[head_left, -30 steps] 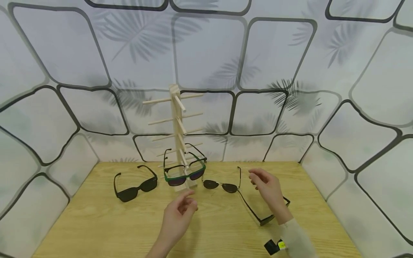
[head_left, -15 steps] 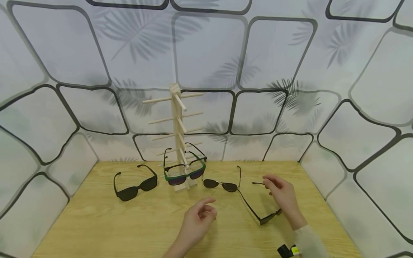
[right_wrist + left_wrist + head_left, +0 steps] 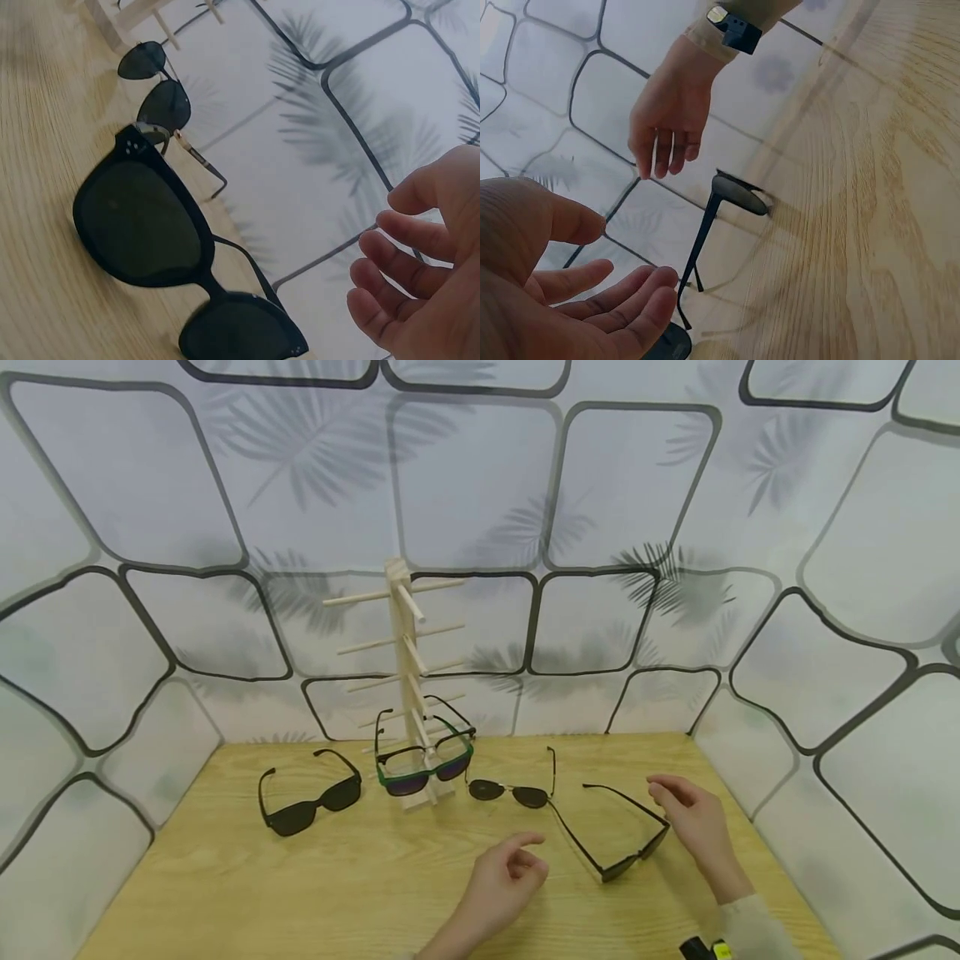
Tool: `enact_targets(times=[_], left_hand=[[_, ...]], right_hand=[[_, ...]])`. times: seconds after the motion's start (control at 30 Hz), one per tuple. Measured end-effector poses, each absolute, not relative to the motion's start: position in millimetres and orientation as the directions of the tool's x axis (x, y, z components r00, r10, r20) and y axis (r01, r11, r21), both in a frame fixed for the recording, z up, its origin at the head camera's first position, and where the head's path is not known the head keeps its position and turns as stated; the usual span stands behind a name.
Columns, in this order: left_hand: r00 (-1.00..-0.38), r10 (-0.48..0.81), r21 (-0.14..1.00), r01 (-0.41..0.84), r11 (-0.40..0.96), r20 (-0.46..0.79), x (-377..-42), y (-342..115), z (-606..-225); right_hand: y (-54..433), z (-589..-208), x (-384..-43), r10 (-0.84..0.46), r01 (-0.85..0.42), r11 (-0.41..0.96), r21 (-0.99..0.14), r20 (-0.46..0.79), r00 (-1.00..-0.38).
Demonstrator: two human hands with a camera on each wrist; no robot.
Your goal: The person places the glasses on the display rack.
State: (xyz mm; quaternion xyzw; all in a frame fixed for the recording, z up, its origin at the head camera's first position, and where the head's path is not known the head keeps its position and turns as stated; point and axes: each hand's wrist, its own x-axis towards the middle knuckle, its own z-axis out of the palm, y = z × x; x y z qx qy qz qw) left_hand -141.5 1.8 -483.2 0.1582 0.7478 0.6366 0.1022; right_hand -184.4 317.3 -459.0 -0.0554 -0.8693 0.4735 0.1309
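Observation:
Black-framed sunglasses (image 3: 618, 869) lie on the table with their arms unfolded toward the back. My right hand (image 3: 697, 828) hovers at their right side, fingers loosely bent and holding nothing. To their left and nearer the front, my left hand (image 3: 501, 885) hangs over the table, also holding nothing, its fingers relaxed. In the right wrist view the dark lenses (image 3: 142, 225) of these sunglasses appear large, apart from the right fingers (image 3: 397, 262). Thin-framed aviator sunglasses (image 3: 531, 797) rest just behind, one lens beside the tip of a black arm.
A wooden rack (image 3: 405, 643) with several pegs stands at the back. Low on it hang green-rimmed sunglasses (image 3: 407, 786) and dark half-rim glasses (image 3: 402, 752). Black sunglasses (image 3: 292, 818) lie at the left of the wooden table (image 3: 300, 893). Patterned cloth walls (image 3: 480, 485) enclose it.
Both hands have moved right and slightly toward the front. The right hand has moved off the black sunglasses, uncovering their right arm and lens. The glasses stay in place; the head view shifted slightly.

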Motion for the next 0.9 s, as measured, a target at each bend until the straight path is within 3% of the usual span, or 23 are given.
enact_targets(times=[0.9], left_hand=[[-0.919,0.393,0.992,0.044,0.114,-0.005,-143,66,-501]], right_hand=[[349,-491,-187,0.232,0.081,0.562,-0.823,0.063,-0.971]])
